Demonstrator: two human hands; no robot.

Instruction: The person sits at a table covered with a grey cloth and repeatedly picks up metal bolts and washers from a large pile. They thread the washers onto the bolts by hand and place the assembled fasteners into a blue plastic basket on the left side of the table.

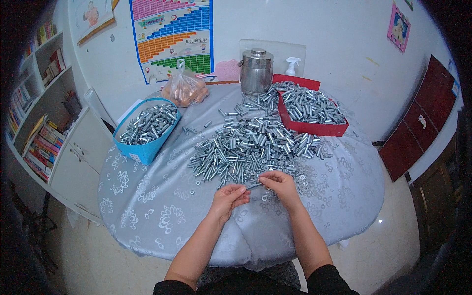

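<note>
Left hand (230, 195) and right hand (279, 183) pinching opposite ends of one small silver metal bolt (253, 186) between fingertips, just above grey floral-patterned tablecloth (162, 206), directly below big loose pile of silver bolts (250, 142), scattered small metal washers (314, 182) beside.

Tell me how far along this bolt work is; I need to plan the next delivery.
Done, it seems: the blue box on the left is heaped with metal pieces. In hand: the left hand and right hand hold one bolt between them, with small washers scattered nearby. Left: a big loose pile covers the table, and the red box is still full. Most appears to remain.
</note>
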